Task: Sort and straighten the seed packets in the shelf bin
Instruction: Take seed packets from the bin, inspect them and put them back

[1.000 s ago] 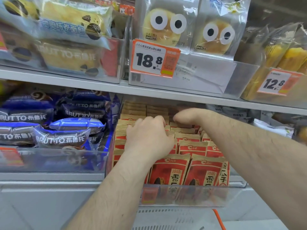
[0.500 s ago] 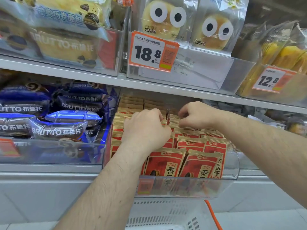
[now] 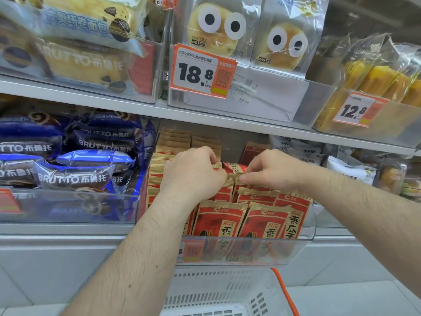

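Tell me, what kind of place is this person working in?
Most likely a grocery or convenience store aisle. Orange price tags hang on the clear shelf bins, the shelves hold rows of packaged bread and snacks, such as the red seed packets, and a white shopping basket sits below.

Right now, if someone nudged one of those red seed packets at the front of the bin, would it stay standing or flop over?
Probably flop. The front red seed packets look like thin, flat pouches that lean on their neighbours and the clear bin wall, not free-standing. Their crinkled tops suggest soft, bendable film. They seem light, since both hands shift rows with fingertips.
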Motion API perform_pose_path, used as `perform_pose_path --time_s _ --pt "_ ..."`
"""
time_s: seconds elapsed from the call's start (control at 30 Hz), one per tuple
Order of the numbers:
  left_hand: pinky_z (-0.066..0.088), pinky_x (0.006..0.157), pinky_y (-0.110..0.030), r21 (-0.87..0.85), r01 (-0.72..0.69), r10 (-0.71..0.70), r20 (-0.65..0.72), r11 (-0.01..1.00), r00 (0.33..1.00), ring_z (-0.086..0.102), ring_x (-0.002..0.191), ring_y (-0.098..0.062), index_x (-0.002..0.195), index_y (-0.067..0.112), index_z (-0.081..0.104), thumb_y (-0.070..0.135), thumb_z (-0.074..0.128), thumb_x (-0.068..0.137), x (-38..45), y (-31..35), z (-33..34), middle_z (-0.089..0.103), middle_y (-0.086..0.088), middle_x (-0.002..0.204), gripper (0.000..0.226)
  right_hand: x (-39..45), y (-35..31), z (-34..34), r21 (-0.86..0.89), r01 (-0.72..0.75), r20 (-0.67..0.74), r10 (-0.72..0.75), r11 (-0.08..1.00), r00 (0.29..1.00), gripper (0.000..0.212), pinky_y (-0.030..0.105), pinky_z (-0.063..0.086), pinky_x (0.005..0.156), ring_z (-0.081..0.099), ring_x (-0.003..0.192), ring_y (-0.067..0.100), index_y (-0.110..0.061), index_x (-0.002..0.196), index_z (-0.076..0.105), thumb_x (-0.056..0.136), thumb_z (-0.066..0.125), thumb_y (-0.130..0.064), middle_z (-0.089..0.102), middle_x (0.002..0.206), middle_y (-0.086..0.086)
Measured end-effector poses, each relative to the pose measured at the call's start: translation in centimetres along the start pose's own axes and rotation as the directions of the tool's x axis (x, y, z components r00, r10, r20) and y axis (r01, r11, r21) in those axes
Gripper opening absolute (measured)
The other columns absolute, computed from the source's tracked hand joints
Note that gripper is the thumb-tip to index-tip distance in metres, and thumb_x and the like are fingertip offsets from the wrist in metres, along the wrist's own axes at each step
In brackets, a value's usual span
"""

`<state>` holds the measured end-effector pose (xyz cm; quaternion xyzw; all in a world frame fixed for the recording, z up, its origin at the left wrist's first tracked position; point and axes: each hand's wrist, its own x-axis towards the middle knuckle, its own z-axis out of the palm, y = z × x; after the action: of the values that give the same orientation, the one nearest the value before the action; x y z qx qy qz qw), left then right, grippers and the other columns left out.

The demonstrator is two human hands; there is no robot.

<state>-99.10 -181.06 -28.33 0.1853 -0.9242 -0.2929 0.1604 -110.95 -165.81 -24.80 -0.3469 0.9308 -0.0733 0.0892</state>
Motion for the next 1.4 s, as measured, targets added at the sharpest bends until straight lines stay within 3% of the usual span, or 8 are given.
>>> perform_pose_path --time_s 0.2,0.37,0.53,0.73,0.97,1.17,1.27,1.4 --pt "0.048 0.100 -0.046 0.030 -0.011 0.010 0.021 0.999 1.000 0.056 0.112 -0.016 0.125 0.033 0.059 0.049 0.058 0.093 -0.1 -0.1 0.0 0.064 0.009 0.118 0.035 -0.8 -0.3 0.5 -0.017 -0.012 0.063 0.013 1.000 0.998 0.048 0.029 0.054 0.072 0.068 0.079 0.009 -0.022 0.084 0.077 0.086 0.057 -0.065 0.074 0.088 -0.004" --pt "0.049 0.099 -0.046 0.023 -0.015 0.015 0.019 1.000 1.000 0.056 0.108 -0.015 0.121 0.034 0.061 0.048 0.058 0.093 -0.2 -0.1 0.0 0.063 0.011 0.111 0.032 -0.5 -0.4 0.6 0.003 -0.059 -0.109 0.059 0.998 0.992 0.057 0.028 0.051 0.063 0.066 0.075 0.014 -0.016 0.089 0.073 0.093 0.044 -0.064 0.071 0.084 0.004" --pt "0.049 0.100 -0.046 0.012 -0.019 0.019 0.017 1.000 1.000 0.056 0.113 -0.016 0.124 0.034 0.061 0.048 0.058 0.093 -0.1 -0.1 0.0 0.064 0.009 0.117 0.033 -0.4 -0.2 -0.4 -0.156 0.072 -0.242 -0.109 0.985 0.964 0.044 0.037 0.048 0.098 0.060 0.108 0.015 -0.013 0.108 0.074 0.101 0.045 -0.045 0.065 0.122 -0.004" --pt "0.053 0.093 -0.040 -0.091 -0.050 0.046 -0.051 0.995 0.998 0.055 0.101 -0.012 0.117 0.032 0.064 0.039 0.059 0.094 -0.5 0.2 -0.1 0.066 0.011 0.112 0.025 -1.1 -0.2 -1.0 -0.314 0.166 -0.283 -0.259 0.935 0.923 0.040 0.036 0.041 0.106 0.053 0.121 0.015 -0.011 0.123 0.067 0.097 0.053 -0.038 0.055 0.136 -0.003" --pt "0.047 0.101 -0.036 -0.243 -0.178 0.148 -0.139 0.953 0.979 0.052 0.125 -0.015 0.137 0.026 0.055 0.031 0.062 0.094 -2.3 1.5 -1.3 0.059 0.008 0.134 0.044 -4.3 -1.9 -2.2 -0.367 0.246 -0.603 -0.431 0.897 0.672 0.026 0.041 0.055 0.090 0.064 0.102 0.030 -0.004 0.104 0.074 0.084 0.060 0.005 0.069 0.114 0.005" --pt "0.046 0.086 -0.021 -0.510 -0.300 0.269 -0.136 0.806 0.953 0.057 0.113 -0.003 0.142 0.037 0.044 0.029 0.064 0.093 -3.9 4.3 -4.4 0.055 0.018 0.130 0.054 -7.6 -5.7 -4.2 -0.301 0.354 -0.756 -0.448 0.886 0.478 0.029 0.039 0.058 0.078 0.067 0.086 0.031 -0.004 0.088 0.076 0.078 0.049 0.000 0.072 0.094 0.008" --pt "0.056 0.090 -0.034 -0.682 -0.329 0.254 -0.212 0.653 0.944 0.065 0.105 -0.004 0.121 0.039 0.061 0.024 0.063 0.095 -5.2 5.0 -6.3 0.070 0.016 0.111 0.030 -9.8 -7.5 -5.1 -0.244 0.435 -0.795 -0.435 0.867 0.422 0.030 0.031 0.053 0.073 0.064 0.080 0.023 -0.005 0.085 0.073 0.079 0.044 -0.001 0.069 0.085 0.004" --pt "0.057 0.074 -0.025 -0.799 -0.311 0.229 -0.221 0.514 0.948 0.068 0.079 -0.007 0.094 0.023 0.069 0.016 0.057 0.101 -7.3 5.0 -7.0 0.073 0.008 0.083 0.015 -12.4 -8.7 -4.1 -0.018 0.513 -0.810 -0.313 0.858 0.496 0.027 0.014 0.047 0.073 0.058 0.078 0.010 -0.007 0.090 0.069 0.079 0.050 0.008 0.062 0.082 -0.005"
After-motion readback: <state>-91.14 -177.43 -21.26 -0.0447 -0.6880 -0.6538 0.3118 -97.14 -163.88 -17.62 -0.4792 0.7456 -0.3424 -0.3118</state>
